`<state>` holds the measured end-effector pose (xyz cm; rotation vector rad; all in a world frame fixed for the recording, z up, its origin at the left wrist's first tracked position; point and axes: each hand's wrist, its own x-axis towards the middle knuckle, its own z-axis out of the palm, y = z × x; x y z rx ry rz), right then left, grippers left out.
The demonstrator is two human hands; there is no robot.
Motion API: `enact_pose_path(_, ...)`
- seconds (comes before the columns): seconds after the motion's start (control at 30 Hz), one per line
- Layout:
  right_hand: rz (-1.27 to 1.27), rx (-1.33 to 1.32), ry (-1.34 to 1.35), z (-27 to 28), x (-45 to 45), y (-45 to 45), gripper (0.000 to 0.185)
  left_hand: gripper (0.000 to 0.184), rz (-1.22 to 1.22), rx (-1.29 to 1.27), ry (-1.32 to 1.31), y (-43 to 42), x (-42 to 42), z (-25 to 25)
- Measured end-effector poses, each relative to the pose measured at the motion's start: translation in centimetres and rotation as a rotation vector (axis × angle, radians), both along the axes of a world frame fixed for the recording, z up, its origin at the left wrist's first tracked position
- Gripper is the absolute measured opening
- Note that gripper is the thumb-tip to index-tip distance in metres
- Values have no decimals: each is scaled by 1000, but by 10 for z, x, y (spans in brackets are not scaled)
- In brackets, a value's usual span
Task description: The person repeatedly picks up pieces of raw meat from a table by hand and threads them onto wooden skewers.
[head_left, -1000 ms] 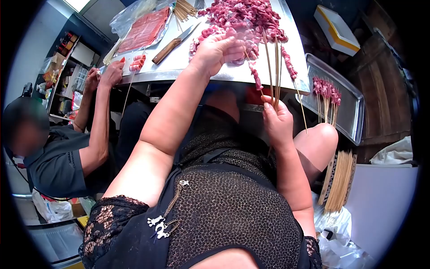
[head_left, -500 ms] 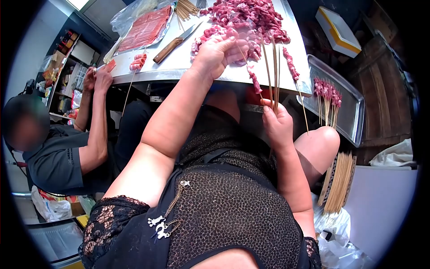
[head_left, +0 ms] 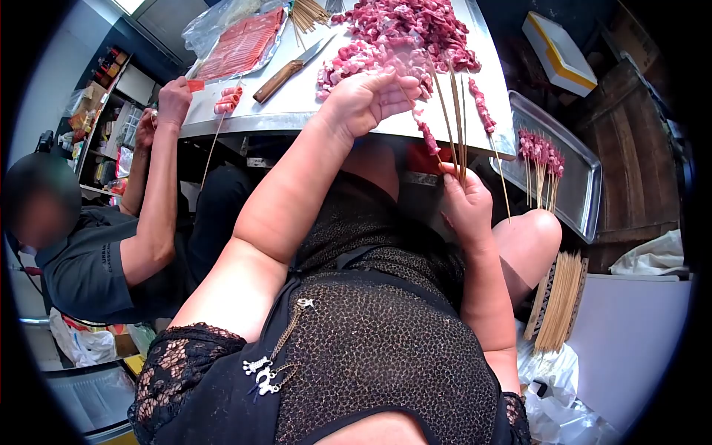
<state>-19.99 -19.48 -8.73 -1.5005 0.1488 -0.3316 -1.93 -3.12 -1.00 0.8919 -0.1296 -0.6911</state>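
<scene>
My left hand (head_left: 373, 100) is at the near edge of a heap of raw meat pieces (head_left: 415, 30), palm partly turned up and fingers loosely curled and apart. No piece of meat can be made out in it. Beside its fingertips rises the upper end of a part-loaded meat skewer (head_left: 428, 138). My right hand (head_left: 469, 199) is closed round the lower part of that skewer and several bare bamboo skewers (head_left: 456, 130), held upright just off the table edge. A finished meat skewer (head_left: 482, 106) lies to the right, its stick jutting past the edge.
A wooden-handled knife (head_left: 282, 80) and sliced red meat (head_left: 241, 44) lie on the white table (head_left: 304, 107). At right stand a metal tray (head_left: 578, 200) with loaded skewers (head_left: 545, 154) and a bundle of sticks (head_left: 560, 304). A co-worker (head_left: 104, 252) sits at left near a rolled-meat skewer (head_left: 226, 102).
My right hand and its skewers have shifted slightly right and down. My left hand has moved a little, its fingers uncurling. The co-worker's hand has risen with a red slice.
</scene>
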Motion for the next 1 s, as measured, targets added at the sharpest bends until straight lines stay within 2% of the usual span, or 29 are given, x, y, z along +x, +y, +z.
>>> enact_pose_path(0.2,55,136,56,5,-2,3,18,20,109,63,-140,-10,-13,1)
enact_pose_path(0.37,43,147,97,7,-3,4,19,19,31,-80,-73,-13,-16,-6)
enact_pose_path(0.5,59,166,89,7,-2,3,18,20,7,46,-90,-14,-21,-5)
enact_pose_path(0.57,74,210,102,12,-3,3,18,20,-28,23,-145,-9,-16,-4)
enact_pose_path(0.63,66,198,94,11,-4,2,18,21,47,97,-251,-8,-18,6)
enact_pose_path(0.67,58,187,83,10,-3,2,18,22,109,85,-204,-9,-19,11)
enact_pose_path(1.0,70,141,74,10,-3,-1,18,24,66,84,-189,-11,-15,2)
